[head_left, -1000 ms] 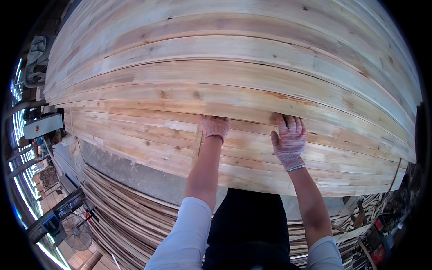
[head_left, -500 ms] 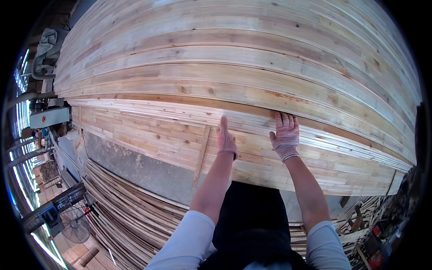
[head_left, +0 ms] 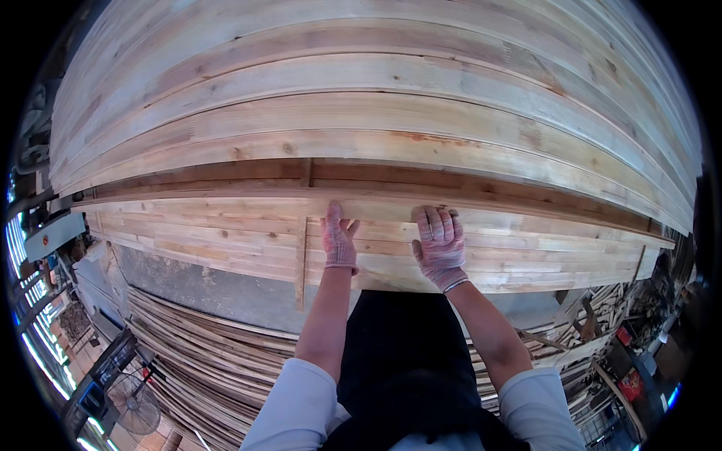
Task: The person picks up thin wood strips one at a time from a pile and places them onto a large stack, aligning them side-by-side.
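A long pale wooden board [head_left: 391, 201] lies crosswise along the near edge of a wide wooden panel surface [head_left: 361, 113]. Both my hands wear thin, pinkish-white gloves. My right hand [head_left: 442, 244] has its fingers bent over the board right of the middle, thumb out to the left. On the same board, further left, rests my left hand [head_left: 340, 239]; its fingers reach up to the edge and its thumb stands off to the right. The undersides of both grips are hidden. Behind the board a dark gap [head_left: 361, 171] shows, with a short crosspiece [head_left: 307, 173] inside.
Below my hands is a lower layer of joined boards [head_left: 210, 233], with a narrow upright batten [head_left: 301, 263] across it. Long thin wood strips [head_left: 203, 338] lie in a pile at the lower left, near a fan [head_left: 134, 402]. Scrap wood [head_left: 594, 323] heaps up at the right.
The near board has come toward me, away from the wide panel surface, opening the gap behind it. Both hands have come nearer with it, and the view has shifted.
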The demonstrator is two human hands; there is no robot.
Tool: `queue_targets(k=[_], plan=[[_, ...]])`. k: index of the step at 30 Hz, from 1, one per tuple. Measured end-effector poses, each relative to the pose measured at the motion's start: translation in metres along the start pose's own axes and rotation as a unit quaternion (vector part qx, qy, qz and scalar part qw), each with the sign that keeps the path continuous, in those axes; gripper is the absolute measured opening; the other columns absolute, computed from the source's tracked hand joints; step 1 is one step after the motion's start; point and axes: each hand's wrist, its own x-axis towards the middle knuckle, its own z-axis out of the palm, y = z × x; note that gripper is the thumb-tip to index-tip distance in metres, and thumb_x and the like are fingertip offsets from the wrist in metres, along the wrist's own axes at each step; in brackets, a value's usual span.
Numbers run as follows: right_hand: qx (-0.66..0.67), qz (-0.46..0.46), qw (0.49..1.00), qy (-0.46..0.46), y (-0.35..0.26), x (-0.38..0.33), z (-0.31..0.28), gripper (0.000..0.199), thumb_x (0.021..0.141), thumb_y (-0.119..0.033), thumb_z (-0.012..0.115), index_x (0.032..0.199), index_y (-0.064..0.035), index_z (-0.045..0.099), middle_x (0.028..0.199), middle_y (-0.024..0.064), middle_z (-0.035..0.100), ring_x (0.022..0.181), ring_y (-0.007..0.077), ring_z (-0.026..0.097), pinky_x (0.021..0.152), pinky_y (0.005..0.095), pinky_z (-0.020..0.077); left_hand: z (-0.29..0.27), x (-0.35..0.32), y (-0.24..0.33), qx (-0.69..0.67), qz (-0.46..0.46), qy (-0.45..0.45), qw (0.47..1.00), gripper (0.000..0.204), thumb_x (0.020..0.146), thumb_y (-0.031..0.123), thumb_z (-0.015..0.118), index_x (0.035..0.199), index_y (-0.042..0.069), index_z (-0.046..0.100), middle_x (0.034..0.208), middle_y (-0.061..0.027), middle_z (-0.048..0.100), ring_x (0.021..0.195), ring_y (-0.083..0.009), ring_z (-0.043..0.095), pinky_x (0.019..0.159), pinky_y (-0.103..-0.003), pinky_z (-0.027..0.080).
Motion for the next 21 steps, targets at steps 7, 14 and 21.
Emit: queue_targets(k=[7, 14, 21], plan=[[-0.147, 0.055, 0.986, -0.062, 0.098, -0.01, -0.034, 0.082, 0.076, -0.04, 0.066, 0.145, -0.0165, 0.029, 0.145, 0.007, 0.037, 0.133, 0.0245, 0.032, 0.111, 0.0456, 0.0222, -0.001, 0.0, -0.001, 0.041, -0.003, 0.008, 0.999, 0.077, 0.083, 0.047, 0.066, 0.142, 0.015, 0.028, 0.129, -0.0087, 0.047, 0.101, -0.0239, 0.05, 0.089, -0.043, 0.047], [-0.164, 0.118, 0.948, -0.246, 0.175, -0.026, -0.073, 0.045, 0.071, -0.026, 0.072, 0.109, -0.0104, 0.053, 0.107, 0.0104, 0.06, 0.1, 0.0289, 0.059, 0.086, 0.0415, 0.0466, 0.002, -0.025, 0.008, 0.061, -0.017, 0.021, 0.998, 0.049, 0.081, 0.052, 0.066, 0.098, 0.008, 0.052, 0.093, -0.0067, 0.053, 0.084, -0.0169, 0.052, 0.072, -0.032, 0.042], [-0.112, 0.03, 0.965, -0.233, 0.114, -0.088, -0.138, 0.027, 0.066, -0.028, 0.074, 0.083, -0.0112, 0.062, 0.08, 0.0104, 0.062, 0.084, 0.0307, 0.06, 0.076, 0.0437, 0.0449, 0.015, -0.159, 0.027, -0.309, -0.167, -0.012, 0.936, 0.046, 0.089, 0.054, 0.048, 0.089, 0.009, 0.056, 0.073, -0.0072, 0.057, 0.058, -0.0228, 0.055, 0.068, -0.04, 0.049]])
